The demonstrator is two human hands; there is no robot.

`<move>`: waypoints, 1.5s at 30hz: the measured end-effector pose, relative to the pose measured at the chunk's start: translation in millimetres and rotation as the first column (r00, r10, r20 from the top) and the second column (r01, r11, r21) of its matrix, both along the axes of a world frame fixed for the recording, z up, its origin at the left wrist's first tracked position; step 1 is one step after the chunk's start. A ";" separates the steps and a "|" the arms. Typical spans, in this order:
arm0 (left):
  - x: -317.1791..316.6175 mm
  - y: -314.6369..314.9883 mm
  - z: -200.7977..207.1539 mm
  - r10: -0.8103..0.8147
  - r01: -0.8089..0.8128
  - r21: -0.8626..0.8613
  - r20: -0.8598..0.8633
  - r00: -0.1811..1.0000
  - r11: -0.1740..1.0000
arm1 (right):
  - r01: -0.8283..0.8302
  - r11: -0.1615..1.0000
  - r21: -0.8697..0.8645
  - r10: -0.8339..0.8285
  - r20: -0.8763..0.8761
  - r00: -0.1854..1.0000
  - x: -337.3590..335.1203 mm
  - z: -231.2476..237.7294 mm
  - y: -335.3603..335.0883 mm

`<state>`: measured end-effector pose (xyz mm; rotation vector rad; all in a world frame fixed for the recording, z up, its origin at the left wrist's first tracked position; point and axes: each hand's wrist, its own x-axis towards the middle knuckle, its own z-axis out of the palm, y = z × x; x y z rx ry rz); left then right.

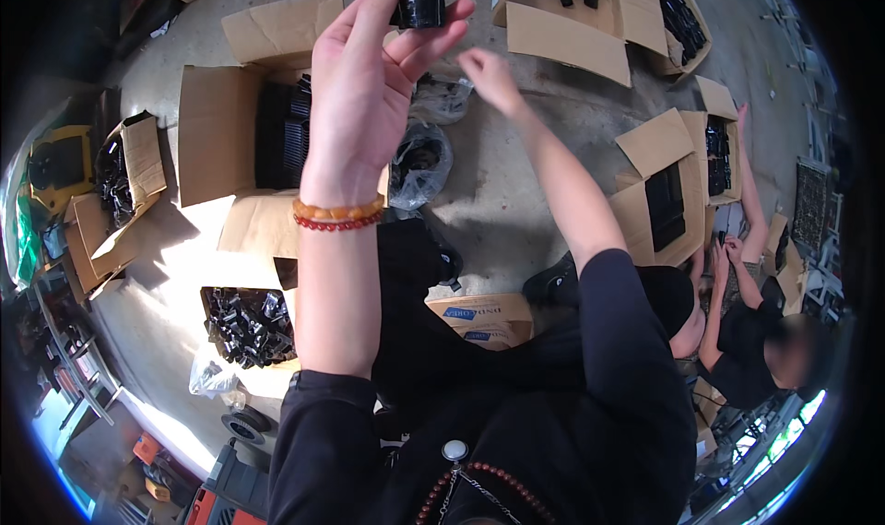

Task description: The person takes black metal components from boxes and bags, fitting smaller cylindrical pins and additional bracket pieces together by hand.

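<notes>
Up at the top edge, my left hand grips a glossy black piece between thumb and fingers; it looks like a short plastic part, and the frame cuts off its upper end. My right hand is closed a little to the right of it and lower, thumb and fingers drawn together; whether anything small is in them I cannot make out. Beneath my hands, clear plastic bags with dark contents lie near a large open cardboard box that holds black ribbed parts.
Left of my forearm stands a carton of small glossy black pieces. More open cartons of black parts stand at the back right. A flattened-looking carton lies between my legs. At right, a co-worker's hands handle a small dark piece.
</notes>
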<state>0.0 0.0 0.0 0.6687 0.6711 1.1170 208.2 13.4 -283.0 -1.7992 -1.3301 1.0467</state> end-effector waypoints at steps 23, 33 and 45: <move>1.1 35.8 -25.0 0.121 -0.104 -0.109 0.168 0.978 0.989 | -0.182 0.982 -0.051 0.167 0.688 0.706 -67.1 -135.6 42.3; 7.7 36.1 -21.2 0.130 -0.123 -0.096 0.069 0.989 0.988 | -0.044 0.989 -0.141 0.085 0.301 0.950 -42.6 -93.3 43.9; 16.6 26.3 -14.6 0.085 -0.066 -0.072 0.312 0.946 0.995 | -0.131 0.972 -0.195 0.215 0.510 0.833 -16.2 -93.0 11.0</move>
